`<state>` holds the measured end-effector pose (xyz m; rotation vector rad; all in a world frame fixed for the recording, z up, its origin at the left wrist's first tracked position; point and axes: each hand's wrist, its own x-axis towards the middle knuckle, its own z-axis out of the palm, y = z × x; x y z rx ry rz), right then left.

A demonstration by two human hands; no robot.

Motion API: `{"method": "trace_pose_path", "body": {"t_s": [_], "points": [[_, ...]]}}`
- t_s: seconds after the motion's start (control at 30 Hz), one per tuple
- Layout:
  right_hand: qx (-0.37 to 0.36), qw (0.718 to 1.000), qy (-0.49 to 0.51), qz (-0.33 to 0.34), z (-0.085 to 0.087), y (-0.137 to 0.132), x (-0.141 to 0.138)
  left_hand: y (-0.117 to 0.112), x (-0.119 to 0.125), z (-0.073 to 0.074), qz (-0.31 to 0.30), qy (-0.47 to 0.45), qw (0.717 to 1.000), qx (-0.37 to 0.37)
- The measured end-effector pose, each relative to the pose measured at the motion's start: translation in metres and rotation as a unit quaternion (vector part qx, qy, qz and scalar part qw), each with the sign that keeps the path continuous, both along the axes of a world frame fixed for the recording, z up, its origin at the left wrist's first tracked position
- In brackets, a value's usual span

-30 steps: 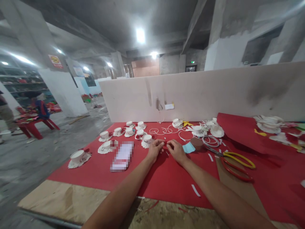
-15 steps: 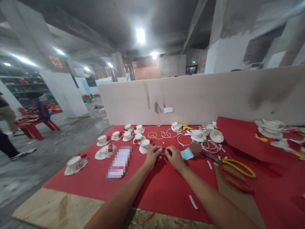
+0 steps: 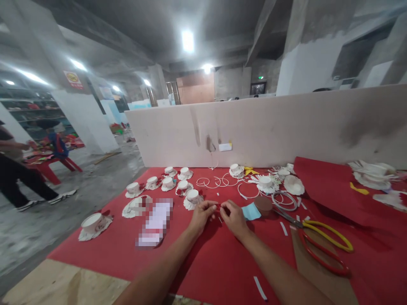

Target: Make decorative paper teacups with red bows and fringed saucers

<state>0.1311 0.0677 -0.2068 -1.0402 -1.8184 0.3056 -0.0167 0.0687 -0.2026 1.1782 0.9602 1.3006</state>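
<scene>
My left hand (image 3: pixel 201 216) and my right hand (image 3: pixel 234 218) meet over the red sheet (image 3: pixel 203 258) on the table. Both are pinched on a small red piece (image 3: pixel 218 207) held between their fingertips; I cannot make out what it is. A white paper cup on a fringed base (image 3: pixel 192 198) stands just beyond my left hand. A light blue scrap (image 3: pixel 250 212) and a brown round disc (image 3: pixel 263 204) lie right of my right hand.
Several more white cup pieces (image 3: pixel 151 183) stand at the left and back of the table. Large scissors with yellow and red handles (image 3: pixel 321 243) lie at the right. White wire loops (image 3: pixel 213 182) sit near the pale partition board (image 3: pixel 270 127). A person walks at far left (image 3: pixel 19 173).
The view has shifted slightly and my hands sit a little lower and nearer. The person at the far left has walked further into view.
</scene>
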Motion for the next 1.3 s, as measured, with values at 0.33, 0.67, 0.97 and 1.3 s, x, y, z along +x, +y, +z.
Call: {"method": "trace_pose_path", "body": {"t_s": [0.33, 0.67, 0.97, 1.3], "points": [[0.008, 1.000, 0.007, 0.005, -0.0007, 0.0006, -0.0001, -0.0021, 0.0029, 0.0002, -0.012, 0.005, 1.000, 0.008], [0.014, 1.000, -0.005, 0.001, -0.0017, 0.0008, 0.0000, -0.0023, 0.0029, 0.0040, -0.010, 0.015, 1.000, -0.010], [0.014, 1.000, -0.012, -0.006, -0.0013, -0.0001, 0.0003, -0.0001, 0.0028, 0.0019, -0.005, -0.002, 1.000, -0.002], [0.016, 0.999, -0.021, -0.025, -0.0010, 0.0003, 0.0003, 0.0004, 0.0042, 0.0005, 0.005, -0.007, 1.000, 0.015]]}}
